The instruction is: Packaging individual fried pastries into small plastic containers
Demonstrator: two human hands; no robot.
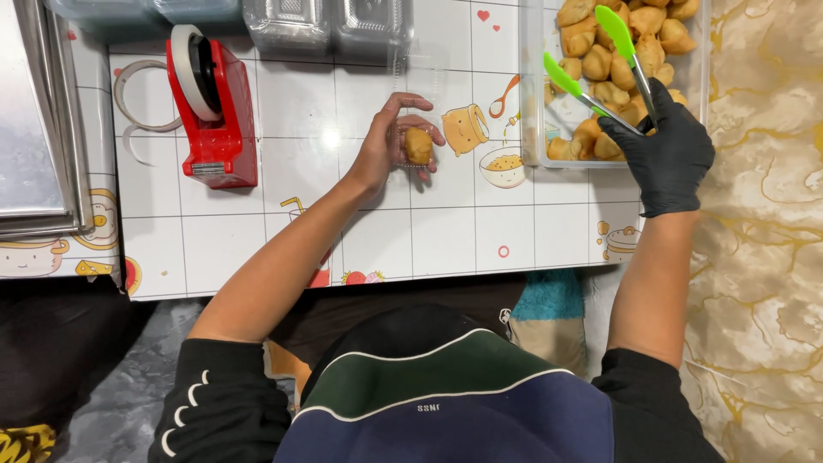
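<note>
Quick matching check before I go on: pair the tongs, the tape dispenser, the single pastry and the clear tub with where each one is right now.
1 tongs
2 tape dispenser
3 single pastry
4 clear tub

a in the bare left hand
b on the table, far left
c in the gloved right hand
d top right, full of pastries

Pairs: 1-c, 2-b, 3-a, 4-d

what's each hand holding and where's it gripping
The right hand, in a black glove, grips green-tipped tongs at their hinged end. The left hand cups a small clear container with a golden pastry inside, fingers around its sides.
</note>
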